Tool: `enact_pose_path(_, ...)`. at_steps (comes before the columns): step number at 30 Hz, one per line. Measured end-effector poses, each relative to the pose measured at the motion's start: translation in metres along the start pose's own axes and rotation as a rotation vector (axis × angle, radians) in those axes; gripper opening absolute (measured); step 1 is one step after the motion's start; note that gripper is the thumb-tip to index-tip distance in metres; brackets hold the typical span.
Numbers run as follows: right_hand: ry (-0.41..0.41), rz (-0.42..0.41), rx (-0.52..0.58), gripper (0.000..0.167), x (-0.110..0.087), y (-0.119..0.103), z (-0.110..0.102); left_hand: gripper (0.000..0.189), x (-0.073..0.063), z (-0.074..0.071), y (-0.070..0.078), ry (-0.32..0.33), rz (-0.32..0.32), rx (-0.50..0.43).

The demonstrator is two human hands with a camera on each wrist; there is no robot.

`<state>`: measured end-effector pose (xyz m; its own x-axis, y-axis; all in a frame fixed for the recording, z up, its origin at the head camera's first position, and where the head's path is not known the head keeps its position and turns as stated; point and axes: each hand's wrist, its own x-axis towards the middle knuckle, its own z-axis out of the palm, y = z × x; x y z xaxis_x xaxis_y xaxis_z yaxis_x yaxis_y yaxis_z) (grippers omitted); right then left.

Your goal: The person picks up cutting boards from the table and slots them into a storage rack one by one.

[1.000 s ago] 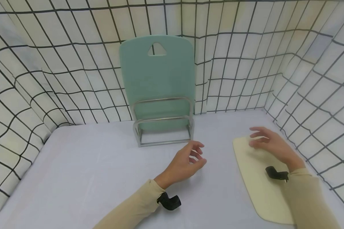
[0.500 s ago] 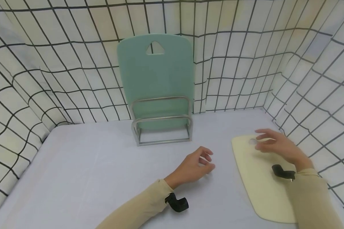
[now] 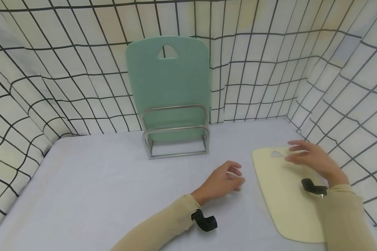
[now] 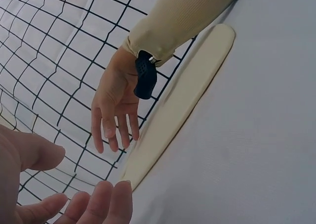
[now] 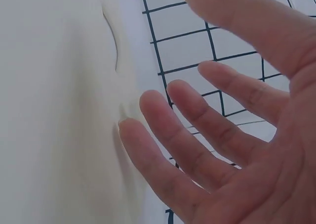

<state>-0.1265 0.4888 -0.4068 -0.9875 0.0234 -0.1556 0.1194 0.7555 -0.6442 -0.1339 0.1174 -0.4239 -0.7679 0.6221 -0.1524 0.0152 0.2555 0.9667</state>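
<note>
A cream cutting board [image 3: 286, 195] with a handle hole lies flat at the right of the white table. Over its upper right part hovers my right hand [image 3: 317, 160], fingers loosely bent and holding nothing. The right wrist view shows those fingers [image 5: 163, 140] spread apart beside the board. My left hand [image 3: 220, 183] is above the table left of the board, relaxed, with nothing in it. In the left wrist view its thumb and fingers stand apart. At the back, a green cutting board [image 3: 171, 80] stands upright in a metal rack [image 3: 176, 129].
A white cloth wall [image 3: 91, 76] with a black grid rises behind and on both sides of the table [image 3: 91, 188]. The right wall stands close to the right hand and the cream board. Black wrist cameras [image 3: 204, 221] sit on both forearms.
Both hands have shifted to the right. The right hand has moved off the cream board's handle hole, which now shows. The boards and rack stay where they were; the head view shifts slightly.
</note>
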Motion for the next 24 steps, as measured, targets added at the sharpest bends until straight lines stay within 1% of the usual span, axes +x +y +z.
enact_pose_path(3,-0.010,0.023,0.005,0.083,-0.002,0.001,-0.002,0.049,0.005,0.003,0.000,0.010,-0.006,-0.024)
enact_pose_path(5,-0.018,0.037,0.009,0.086,-0.003,0.001,-0.004,0.048,0.009,0.005,-0.001,0.019,0.003,-0.040)
enact_pose_path(8,-0.023,0.051,0.015,0.087,-0.005,0.001,-0.006,0.047,0.014,0.008,-0.001,0.033,0.018,-0.096)
enact_pose_path(10,-0.024,0.059,0.015,0.088,-0.006,0.003,-0.007,0.047,0.017,0.011,-0.001,0.037,0.018,-0.141)
enact_pose_path(12,-0.031,0.071,0.021,0.090,-0.006,0.005,-0.007,0.047,0.019,0.014,0.000,0.036,0.002,-0.182)
enact_pose_path(18,-0.057,0.103,0.012,0.097,-0.006,0.007,-0.008,0.051,0.024,0.021,0.002,0.037,-0.063,-0.250)
enact_pose_path(24,-0.052,0.118,-0.011,0.100,-0.007,0.008,-0.010,0.056,0.026,0.024,-0.001,0.026,-0.103,-0.249)
